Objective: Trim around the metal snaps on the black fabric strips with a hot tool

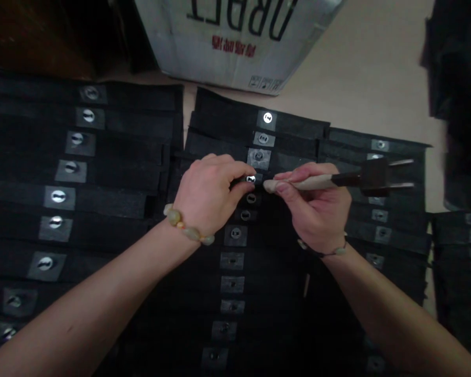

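Black fabric pieces (274, 272) lie overlapped in a column, each with a small patch and a round metal disc. My left hand (214, 196) is at one shiny disc (251, 179), thumb and forefinger closed in on its left side; whether they grip the disc or the fabric edge is unclear. Just right of that disc, my right hand (317, 204) is wrapped round a pale-handled tool (314, 182). The tool's rounded pale end points left at the disc, and its dark block with two metal prongs points right.
More columns of black pieces with discs lie at the left (117, 178) and right (404, 230). Beyond the middle column stands a white carton (227, 65) with dark lettering, on a pale floor (361, 78). A dark pile (463, 104) is at the far right.
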`<state>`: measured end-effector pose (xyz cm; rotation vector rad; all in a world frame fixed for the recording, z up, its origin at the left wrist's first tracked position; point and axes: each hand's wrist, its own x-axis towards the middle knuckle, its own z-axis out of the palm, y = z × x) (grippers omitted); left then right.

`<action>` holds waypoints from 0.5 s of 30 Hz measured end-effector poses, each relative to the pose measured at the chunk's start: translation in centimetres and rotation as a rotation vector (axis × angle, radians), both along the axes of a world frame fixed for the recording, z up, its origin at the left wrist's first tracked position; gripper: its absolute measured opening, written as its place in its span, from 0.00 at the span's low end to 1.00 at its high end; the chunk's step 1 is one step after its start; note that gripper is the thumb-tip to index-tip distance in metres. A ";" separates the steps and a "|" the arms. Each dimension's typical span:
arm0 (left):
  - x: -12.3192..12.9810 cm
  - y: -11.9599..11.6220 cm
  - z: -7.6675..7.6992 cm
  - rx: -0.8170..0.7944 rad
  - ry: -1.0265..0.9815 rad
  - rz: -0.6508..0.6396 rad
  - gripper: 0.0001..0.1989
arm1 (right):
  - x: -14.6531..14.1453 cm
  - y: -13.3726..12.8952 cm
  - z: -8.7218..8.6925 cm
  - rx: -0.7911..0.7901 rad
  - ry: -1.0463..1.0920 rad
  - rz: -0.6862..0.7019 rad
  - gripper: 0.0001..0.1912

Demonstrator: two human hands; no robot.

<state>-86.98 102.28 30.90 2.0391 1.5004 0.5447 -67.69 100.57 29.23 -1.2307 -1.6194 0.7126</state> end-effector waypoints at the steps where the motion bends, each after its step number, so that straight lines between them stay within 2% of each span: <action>1: 0.1 0.3 -0.2 0.023 0.020 -0.001 0.07 | 0.2 0.4 -0.1 0.001 0.014 0.023 0.08; 5: 0.4 0.9 -0.8 0.005 0.066 0.004 0.07 | 0.5 2.0 -0.4 0.003 -0.047 0.160 0.08; 10: 0.2 1.0 -0.8 -0.016 0.078 0.010 0.06 | 0.0 2.9 -0.5 -0.024 -0.070 0.185 0.08; 15: 0.0 1.2 -0.8 -0.050 0.011 0.048 0.11 | -1.2 3.6 0.9 -0.042 -0.315 0.235 0.04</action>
